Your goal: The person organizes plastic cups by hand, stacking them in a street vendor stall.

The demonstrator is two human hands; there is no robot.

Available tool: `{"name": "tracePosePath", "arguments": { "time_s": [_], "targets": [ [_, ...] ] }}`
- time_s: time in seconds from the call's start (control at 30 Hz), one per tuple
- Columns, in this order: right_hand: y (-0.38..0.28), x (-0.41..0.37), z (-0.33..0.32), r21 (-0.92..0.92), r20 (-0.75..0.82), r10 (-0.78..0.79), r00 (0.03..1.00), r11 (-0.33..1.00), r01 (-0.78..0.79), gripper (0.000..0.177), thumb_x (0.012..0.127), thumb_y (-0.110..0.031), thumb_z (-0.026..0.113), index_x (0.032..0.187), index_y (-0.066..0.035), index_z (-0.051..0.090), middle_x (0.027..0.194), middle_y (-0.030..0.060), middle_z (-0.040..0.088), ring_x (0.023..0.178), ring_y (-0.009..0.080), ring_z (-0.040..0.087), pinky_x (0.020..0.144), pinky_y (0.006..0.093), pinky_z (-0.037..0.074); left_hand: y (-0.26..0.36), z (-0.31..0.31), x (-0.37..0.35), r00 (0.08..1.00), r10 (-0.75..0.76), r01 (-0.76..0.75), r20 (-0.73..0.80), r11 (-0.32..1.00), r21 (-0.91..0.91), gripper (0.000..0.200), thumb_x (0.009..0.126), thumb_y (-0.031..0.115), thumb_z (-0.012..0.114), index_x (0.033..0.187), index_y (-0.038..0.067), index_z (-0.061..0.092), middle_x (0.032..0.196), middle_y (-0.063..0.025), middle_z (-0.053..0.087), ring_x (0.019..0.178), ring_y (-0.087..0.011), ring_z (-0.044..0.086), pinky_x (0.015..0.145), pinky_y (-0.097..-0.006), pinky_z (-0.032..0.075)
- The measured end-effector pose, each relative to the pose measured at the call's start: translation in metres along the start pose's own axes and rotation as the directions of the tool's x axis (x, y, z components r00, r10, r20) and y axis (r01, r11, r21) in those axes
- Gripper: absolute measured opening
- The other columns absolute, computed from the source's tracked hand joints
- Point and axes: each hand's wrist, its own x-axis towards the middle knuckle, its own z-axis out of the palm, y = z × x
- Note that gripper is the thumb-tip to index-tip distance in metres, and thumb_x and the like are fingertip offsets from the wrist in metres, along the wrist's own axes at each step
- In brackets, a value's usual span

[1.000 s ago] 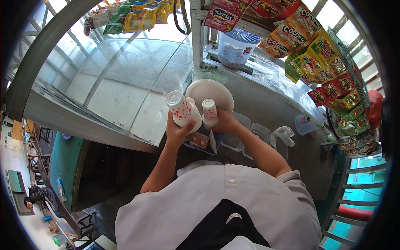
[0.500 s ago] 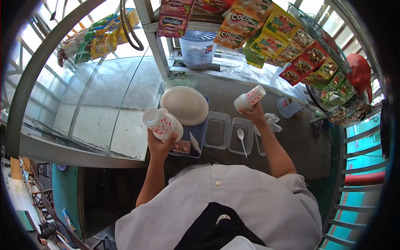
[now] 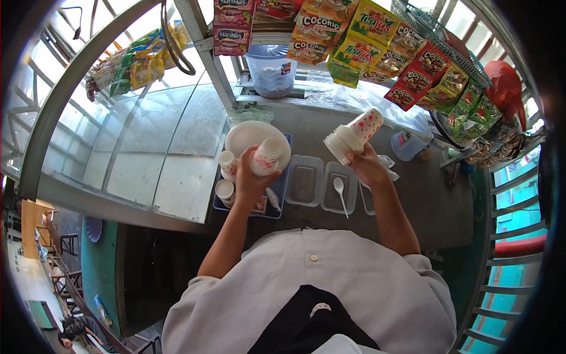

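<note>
My left hand (image 3: 253, 186) is wrapped round a white paper cup with pink-red markings (image 3: 267, 158), held over the blue tray (image 3: 285, 177). Beside that hand, a spotted cup (image 3: 227, 164) and another white cup (image 3: 224, 190) stand at the tray's left side. Behind them is a round white lid or plate (image 3: 243, 137), partly covered by the held cup. On the right, my right hand (image 3: 370, 168) grips a tilted stack of nested paper cups (image 3: 346, 143), with red dots showing on the end one. Small packets in the tray are partly hidden by my left forearm.
Two clear plastic containers stand between my arms, an unfilled one (image 3: 306, 182) and one holding a white spoon (image 3: 339, 186). A lidded tub (image 3: 270, 71) is at the back. Drink sachets (image 3: 359, 50) hang overhead. A glass case (image 3: 147, 153) borders the left.
My left hand has moved right and now holds one cup apart from others standing on the tray. My right hand's cup stack has swung, showing several nested rims.
</note>
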Motion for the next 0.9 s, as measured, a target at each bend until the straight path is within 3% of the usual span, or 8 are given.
{"name": "tracePosePath", "arguments": {
  "time_s": [0.17, 0.33, 0.43, 0.53, 0.6, 0.63, 0.73, 0.9],
  "targets": [
    [-0.013, -0.018, 0.001, -0.036, -0.046, -0.018, 0.999, 0.999, 0.016, 0.068, 0.077, -0.015, 0.077, 0.133, -0.002, 0.04, 0.119, 0.0054, 0.053, 0.11, 0.017, 0.053, 0.093, 0.0336, 0.044, -0.041, 0.025, 0.001, 1.0, 0.017, -0.017, -0.003, 1.0, 0.006, 0.074, 0.065, 0.014, 0.085, 0.125, 0.005, 0.044, 0.118, -0.0151, 0.053, 0.109, -0.0286, 0.053, 0.095, -0.04, 0.043],
    [-0.044, -0.043, 0.004, -0.069, -0.078, -0.073, 0.994, 0.995, 0.068, 0.07, 0.075, -0.015, 0.079, 0.132, -0.002, 0.041, 0.121, 0.0067, 0.053, 0.113, 0.0184, 0.052, 0.096, 0.0346, 0.042, 0.03, 0.028, -0.007, 0.994, -0.112, 0.111, 0.001, 0.98, -0.164, 0.071, 0.066, 0.021, 0.083, 0.124, 0.005, 0.046, 0.111, -0.0174, 0.058, 0.104, -0.0309, 0.057, 0.092, -0.0407, 0.045],
    [-0.062, -0.057, 0.011, -0.124, -0.071, -0.271, 0.96, 0.957, 0.261, 0.074, 0.071, -0.019, 0.083, 0.131, -0.003, 0.043, 0.121, 0.0067, 0.054, 0.113, 0.0176, 0.053, 0.095, 0.0351, 0.044, 0.093, 0.047, -0.013, 0.986, 0.104, -0.131, 0.13, 0.966, 0.222, 0.07, 0.064, 0.033, 0.083, 0.121, 0.006, 0.052, 0.108, -0.0172, 0.062, 0.099, -0.0341, 0.061, 0.087, -0.0416, 0.048],
    [-0.075, -0.07, 0.009, -0.404, 0.013, -0.391, 0.92, 0.84, 0.363, 0.077, 0.068, -0.023, 0.085, 0.13, -0.003, 0.045, 0.12, 0.0072, 0.055, 0.112, 0.0175, 0.054, 0.094, 0.0349, 0.045, 0.145, 0.077, -0.021, 0.948, 0.115, -0.179, 0.296, 0.964, 0.198, 0.073, 0.063, 0.035, 0.083, 0.123, 0.008, 0.052, 0.106, -0.0157, 0.064, 0.098, -0.035, 0.062, 0.085, -0.0429, 0.049],
    [-0.075, -0.08, 0.0, -0.639, 0.118, -0.443, 0.889, 0.651, 0.409, 0.076, 0.067, -0.024, 0.086, 0.129, -0.003, 0.046, 0.119, 0.0077, 0.056, 0.113, 0.0179, 0.054, 0.095, 0.0343, 0.044, 0.164, 0.094, -0.026, 0.931, 0.124, -0.183, 0.343, 0.972, 0.146, 0.075, 0.062, 0.037, 0.083, 0.125, 0.01, 0.05, 0.106, -0.0161, 0.064, 0.098, -0.0352, 0.063, 0.085, -0.044, 0.049],
    [-0.078, -0.087, -0.005, -0.531, 0.112, -0.308, 0.945, 0.785, 0.319, 0.077, 0.066, -0.022, 0.086, 0.129, -0.003, 0.046, 0.12, 0.0084, 0.056, 0.113, 0.0185, 0.054, 0.096, 0.0343, 0.044, 0.173, 0.101, -0.028, 0.909, 0.134, -0.189, 0.395, 0.976, 0.105, 0.079, 0.062, 0.037, 0.084, 0.128, 0.011, 0.048, 0.107, -0.0165, 0.064, 0.098, -0.0354, 0.063, 0.085, -0.0445, 0.049],
    [-0.085, -0.112, -0.022, -0.549, 0.205, -0.246, 0.947, 0.772, 0.32, 0.077, 0.069, -0.023, 0.084, 0.131, -0.003, 0.044, 0.121, 0.0084, 0.056, 0.114, 0.0185, 0.053, 0.097, 0.0349, 0.043, 0.186, 0.124, -0.037, 0.866, 0.144, -0.184, 0.48, 0.982, 0.039, 0.089, 0.061, 0.039, 0.085, 0.134, 0.012, 0.042, 0.109, -0.0179, 0.064, 0.099, -0.0355, 0.064, 0.085, -0.0453, 0.049],
    [-0.1, -0.146, -0.045, -0.534, 0.144, -0.114, 0.983, 0.827, 0.174, 0.076, 0.074, -0.023, 0.081, 0.135, -0.003, 0.04, 0.124, 0.0088, 0.054, 0.117, 0.0195, 0.051, 0.1, 0.036, 0.041, 0.205, 0.166, -0.051, 0.856, 0.155, -0.169, 0.493, 0.985, -0.015, 0.095, 0.055, 0.032, 0.088, 0.137, 0.011, 0.044, 0.11, -0.0154, 0.066, 0.103, -0.0308, 0.064, 0.087, -0.0397, 0.049]
  ]
}}
